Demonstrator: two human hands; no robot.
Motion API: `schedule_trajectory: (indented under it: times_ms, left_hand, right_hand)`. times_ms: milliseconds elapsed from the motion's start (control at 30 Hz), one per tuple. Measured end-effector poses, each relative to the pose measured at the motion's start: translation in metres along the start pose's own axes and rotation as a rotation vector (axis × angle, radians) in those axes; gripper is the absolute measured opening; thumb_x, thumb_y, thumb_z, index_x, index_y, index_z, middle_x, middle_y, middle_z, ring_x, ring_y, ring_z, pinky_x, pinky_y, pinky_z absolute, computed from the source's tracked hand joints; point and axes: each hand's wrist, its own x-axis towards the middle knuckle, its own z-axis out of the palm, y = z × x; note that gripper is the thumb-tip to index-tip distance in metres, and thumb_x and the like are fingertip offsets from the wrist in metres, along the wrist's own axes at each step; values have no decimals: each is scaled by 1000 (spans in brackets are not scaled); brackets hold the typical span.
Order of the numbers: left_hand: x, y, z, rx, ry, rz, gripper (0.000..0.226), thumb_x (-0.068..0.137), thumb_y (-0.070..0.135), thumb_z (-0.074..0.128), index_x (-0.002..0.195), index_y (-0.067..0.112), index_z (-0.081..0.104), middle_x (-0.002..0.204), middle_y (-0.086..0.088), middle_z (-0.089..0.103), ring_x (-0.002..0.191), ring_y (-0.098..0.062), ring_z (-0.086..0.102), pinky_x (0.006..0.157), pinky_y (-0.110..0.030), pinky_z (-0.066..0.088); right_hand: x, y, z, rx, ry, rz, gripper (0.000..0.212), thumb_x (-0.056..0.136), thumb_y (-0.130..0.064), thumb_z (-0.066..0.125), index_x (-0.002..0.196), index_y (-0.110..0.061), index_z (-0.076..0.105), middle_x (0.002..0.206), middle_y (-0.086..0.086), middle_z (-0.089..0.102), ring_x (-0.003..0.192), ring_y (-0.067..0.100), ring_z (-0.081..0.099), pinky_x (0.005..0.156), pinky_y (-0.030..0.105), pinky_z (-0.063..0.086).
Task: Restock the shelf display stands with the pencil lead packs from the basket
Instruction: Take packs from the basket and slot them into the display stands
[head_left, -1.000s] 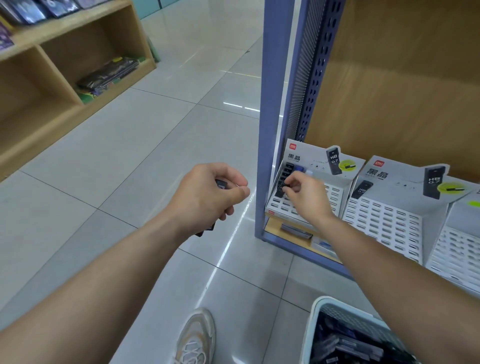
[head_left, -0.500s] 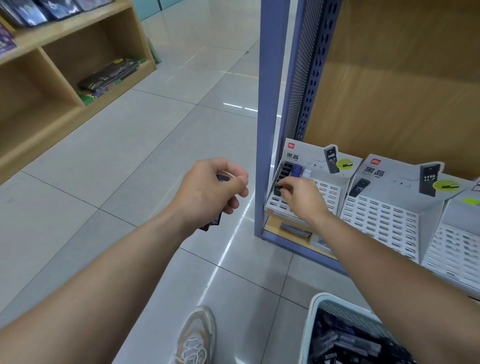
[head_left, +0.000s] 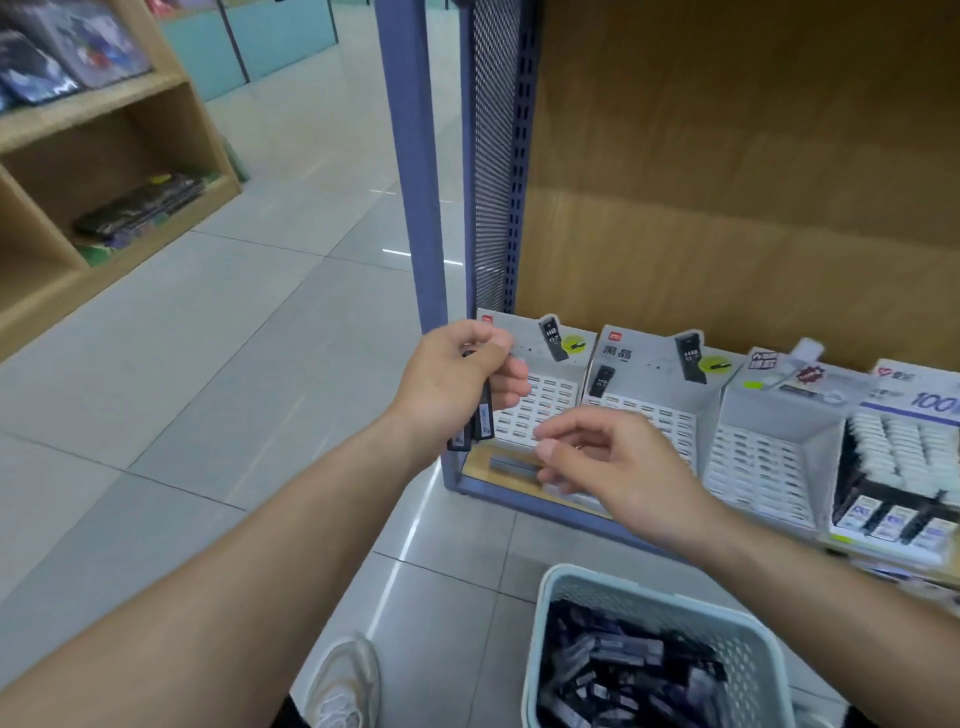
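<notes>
My left hand (head_left: 457, 382) grips a few dark pencil lead packs (head_left: 480, 415), held upright in front of the leftmost white display stand (head_left: 550, 400). My right hand (head_left: 613, 460) hovers just to the right and lower, fingers loosely curled, holding nothing. A second white slotted stand (head_left: 654, 415) and a third (head_left: 758, 457) sit on the bottom shelf to the right. The pale basket (head_left: 571, 587) on the floor below my right arm holds several dark lead packs (head_left: 623, 670).
A blue metal shelf post (head_left: 410, 171) rises left of the stands, with a wooden back panel (head_left: 727, 156) behind. A stocked box of white-capped items (head_left: 898, 467) stands far right. A wooden bookcase (head_left: 104, 182) is at left. My shoe (head_left: 343, 680) rests on the tiled floor.
My right hand has pulled back from the leftmost stand's slots, away from the display. My left hand with the packs has risen toward the stand. The view has shifted right.
</notes>
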Motion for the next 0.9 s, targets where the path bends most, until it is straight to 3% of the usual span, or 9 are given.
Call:
schedule_trajectory:
  times_ms: [100, 200, 333, 433, 600, 767, 900]
  left_hand:
    - [-10, 5, 26, -88, -35, 10, 11, 103, 15, 57, 100, 7, 64, 81, -10, 77, 73, -21, 75, 64, -25, 59]
    - [-21, 8, 47, -164, -62, 32, 14, 104, 15, 56, 97, 9, 66, 85, -10, 77, 78, -19, 75, 66, -24, 59]
    - [-28, 15, 59, -246, -66, 55, 18, 105, 17, 53, 99, 8, 66, 90, -9, 78, 81, -17, 75, 68, -23, 58]
    - [-30, 17, 62, -245, -92, 71, 16, 105, 17, 53, 102, 6, 65, 92, -11, 78, 82, -19, 76, 67, -25, 59]
    - [-25, 9, 54, 37, -98, 167, 12, 102, 22, 59, 98, 12, 65, 89, -9, 79, 81, -23, 77, 66, -28, 60]
    - [-13, 5, 36, 502, -80, 289, 16, 94, 27, 71, 79, 23, 69, 72, -6, 74, 50, -11, 61, 48, -26, 47]
    - [-11, 8, 28, 523, -122, 245, 7, 86, 29, 79, 85, 30, 72, 71, -1, 73, 54, -13, 55, 49, -27, 45]
  right_hand:
    - [-22, -5, 2, 26, 83, 8, 12, 91, -23, 72, 103, -24, 70, 89, 0, 74, 81, 19, 74, 84, 46, 60]
    - [-27, -14, 4, 49, 147, 2, 16, 90, -25, 72, 105, -21, 66, 86, 2, 75, 80, 20, 74, 81, 41, 60]
    - [-26, -25, -1, 173, 207, 34, 7, 91, -19, 72, 95, -15, 69, 73, 2, 72, 70, 16, 73, 65, 29, 60]
    - [-26, -27, -6, 188, 195, 39, 9, 91, -15, 72, 84, -11, 69, 70, 7, 67, 64, 16, 69, 68, 36, 62]
    - [-25, -25, -14, 219, 165, 69, 4, 93, -12, 70, 91, -8, 68, 76, 8, 66, 67, 18, 69, 75, 40, 62]
    - [-20, -16, -25, 112, 227, 70, 6, 95, -14, 67, 96, -12, 72, 76, 3, 61, 66, 14, 66, 74, 37, 63]
    - [-15, -8, -32, 73, 271, 69, 11, 99, -15, 61, 97, -21, 70, 80, 1, 59, 62, 10, 66, 70, 36, 63]
